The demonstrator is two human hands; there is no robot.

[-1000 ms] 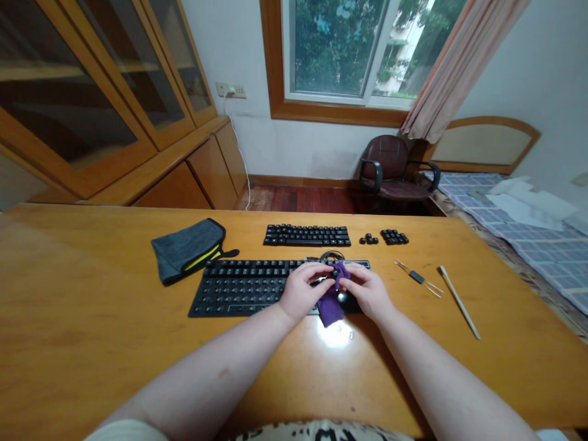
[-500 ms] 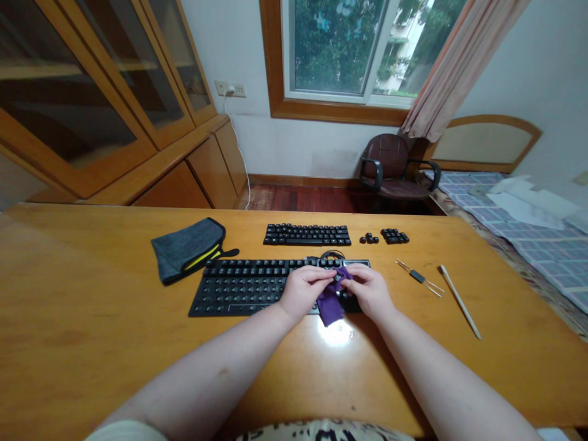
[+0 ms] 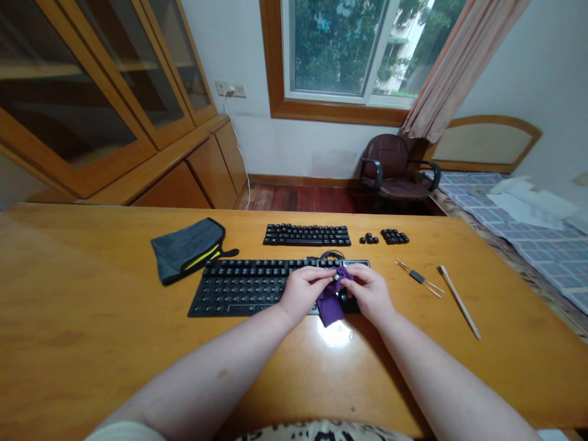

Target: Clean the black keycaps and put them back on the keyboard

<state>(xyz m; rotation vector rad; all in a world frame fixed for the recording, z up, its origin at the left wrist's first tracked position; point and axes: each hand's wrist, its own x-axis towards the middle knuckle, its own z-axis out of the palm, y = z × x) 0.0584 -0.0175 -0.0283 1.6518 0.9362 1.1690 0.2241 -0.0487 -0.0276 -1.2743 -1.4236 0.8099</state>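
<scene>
Over the right part of a black keyboard (image 3: 243,288), my two hands meet at the fingertips. My left hand (image 3: 303,291) is closed, its thumb and fingers pinching a small keycap (image 3: 337,277) against the cloth. My right hand (image 3: 370,291) is closed on a bunched purple cloth (image 3: 329,309) wrapped about the keycap, and the cloth's loose end hangs over the keyboard's front edge. Most keys on the keyboard have no caps, but its upper rows still carry some. My hands and the cloth hide the keyboard's right side.
Behind the keyboard lie a block of removed keycaps (image 3: 307,235), a few loose keycaps (image 3: 369,239) and a number-pad group (image 3: 394,236). A folded grey cloth (image 3: 190,248) is at left. To the right are a wire keycap puller (image 3: 418,277) and a thin brush (image 3: 460,303).
The keycap in my fingertips has turned slightly, showing a lighter face. My hands and the cloth stay almost in the same place.
</scene>
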